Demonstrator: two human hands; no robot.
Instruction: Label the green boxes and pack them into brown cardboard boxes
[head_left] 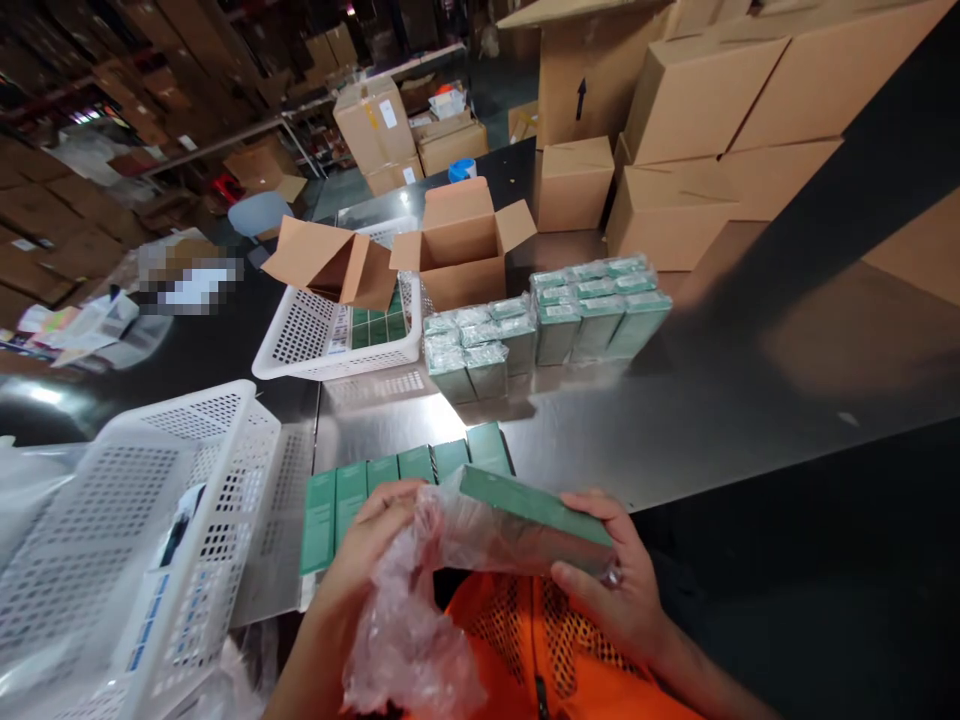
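"So, from the head camera, what surface and room are we looking at?"

"A shiny metal table [720, 410] runs across a dim storeroom. Cardboard boxes [697, 100] are stacked on its far right side, and more cartons fill the background."

"Which containers stand on it, and what do they hold?"

"Beyond the hands, a white perforated basket [341, 366] contains green boxes, with an open-flapped carton [330, 262] resting over it. Another open carton [465, 278] stands just right of it. A larger white basket [244, 440] at the near left has a dark-and-white item [181, 525] inside. Plastic-wrapped green packs [600, 310] stand mid-table; a row of unwrapped green boxes [382, 470] lies nearer."

"And the hands?"

"Both are in front of an orange vest [517, 620], with a long green pack [536, 505] between them. The left hand [386, 520] is curled around the gathered clear plastic [412, 625] at one end. The right hand [622, 560] clasps the other end, fingers above, thumb below."
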